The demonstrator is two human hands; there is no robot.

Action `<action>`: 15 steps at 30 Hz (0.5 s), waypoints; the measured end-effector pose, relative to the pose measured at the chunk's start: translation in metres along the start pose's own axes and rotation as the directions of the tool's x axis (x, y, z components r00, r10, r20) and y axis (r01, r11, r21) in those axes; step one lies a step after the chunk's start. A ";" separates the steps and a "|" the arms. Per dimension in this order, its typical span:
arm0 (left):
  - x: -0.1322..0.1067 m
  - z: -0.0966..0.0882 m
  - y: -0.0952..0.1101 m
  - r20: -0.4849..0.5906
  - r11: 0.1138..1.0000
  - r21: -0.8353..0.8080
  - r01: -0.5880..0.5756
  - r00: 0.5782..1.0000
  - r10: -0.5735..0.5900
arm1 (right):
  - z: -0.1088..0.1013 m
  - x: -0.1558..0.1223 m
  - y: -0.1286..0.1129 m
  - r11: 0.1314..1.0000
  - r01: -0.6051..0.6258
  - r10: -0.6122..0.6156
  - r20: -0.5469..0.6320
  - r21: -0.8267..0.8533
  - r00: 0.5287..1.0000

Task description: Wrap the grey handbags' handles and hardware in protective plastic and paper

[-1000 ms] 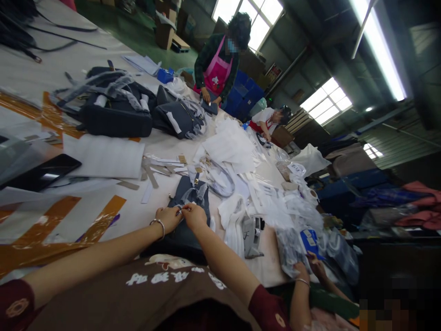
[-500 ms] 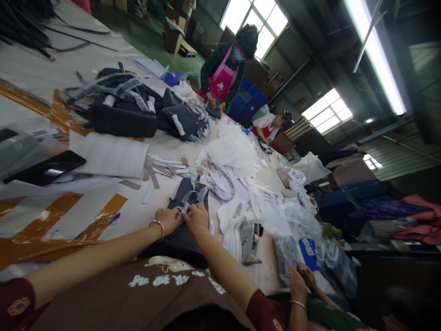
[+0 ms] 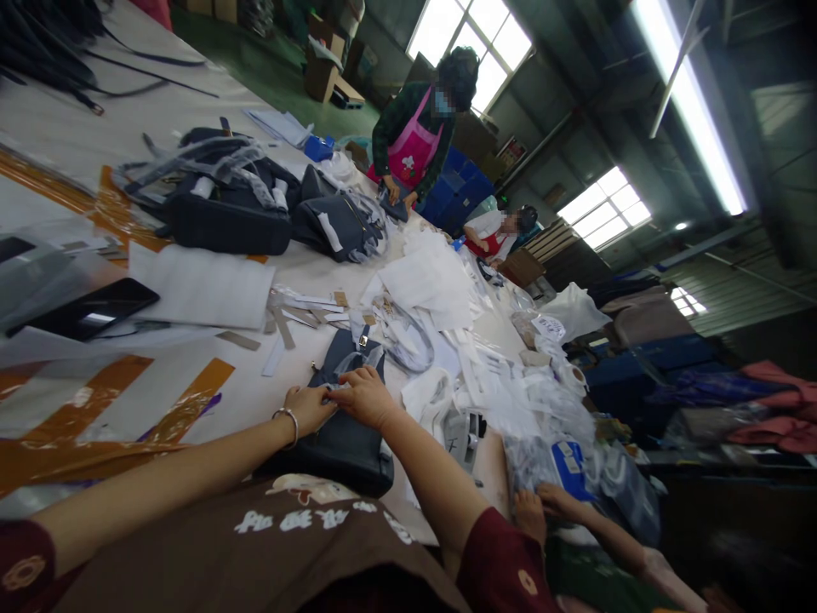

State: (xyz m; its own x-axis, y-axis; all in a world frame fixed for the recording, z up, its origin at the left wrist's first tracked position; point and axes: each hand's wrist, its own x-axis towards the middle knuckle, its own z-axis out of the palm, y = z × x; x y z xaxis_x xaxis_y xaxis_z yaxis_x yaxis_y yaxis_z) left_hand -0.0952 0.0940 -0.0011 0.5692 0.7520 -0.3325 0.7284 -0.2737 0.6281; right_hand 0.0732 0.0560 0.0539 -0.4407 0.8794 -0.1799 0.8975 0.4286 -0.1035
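Observation:
A dark navy handbag point(image 3: 341, 453) with a gold buckle lies on the white table point(image 3: 246, 396) right in front of me. Clear plastic film point(image 3: 350, 362) is bunched on its upper part. My left hand point(image 3: 308, 409), with a bangle on the wrist, pinches the film's edge at the bag's side. My right hand point(image 3: 363, 398) lies over the film and bag, its fingers pointing toward my left hand. Strips of card and white paper lie just beyond the bag.
Black bags point(image 3: 226, 217) and white foam sheet point(image 3: 204, 285) lie on the table at the far left. White wrappings pile up on the right. A neighbour's hands point(image 3: 542, 507) work at a plastic-wrapped item point(image 3: 529, 460). Two co-workers stand farther along, by blue crates point(image 3: 456, 179).
My right hand has slid left across the film, closer to my left hand. The neighbour's hands have dropped lower, toward the table edge.

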 end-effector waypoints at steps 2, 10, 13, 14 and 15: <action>0.000 0.000 -0.002 0.005 0.999 -0.041 0.007 1.000 -0.007 | -0.001 0.002 0.001 0.999 0.051 -0.051 0.006 -0.007 0.999; -0.007 0.000 -0.002 0.011 0.979 -0.154 0.137 0.991 -0.137 | 0.017 0.015 -0.005 0.990 0.111 -0.111 -0.001 -0.092 0.994; -0.016 -0.003 0.004 -0.033 0.974 -0.158 0.160 0.985 -0.167 | 0.021 0.020 -0.007 0.990 0.078 -0.077 0.010 -0.118 0.997; -0.019 -0.004 0.006 -0.049 0.977 -0.150 0.153 0.986 -0.162 | 0.022 0.022 -0.008 0.990 0.070 -0.070 0.008 -0.120 0.998; -0.022 -0.005 0.007 -0.059 0.980 -0.139 0.143 0.987 -0.152 | 0.022 0.024 -0.009 0.990 0.068 -0.068 0.005 -0.123 0.998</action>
State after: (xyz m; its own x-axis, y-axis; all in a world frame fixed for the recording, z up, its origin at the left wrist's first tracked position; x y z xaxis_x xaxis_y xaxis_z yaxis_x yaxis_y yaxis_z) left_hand -0.1044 0.0789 0.0137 0.4281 0.8190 -0.3821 0.7420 -0.0772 0.6659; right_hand 0.0544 0.0688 0.0295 -0.5009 0.8472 -0.1773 0.8603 0.5098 0.0055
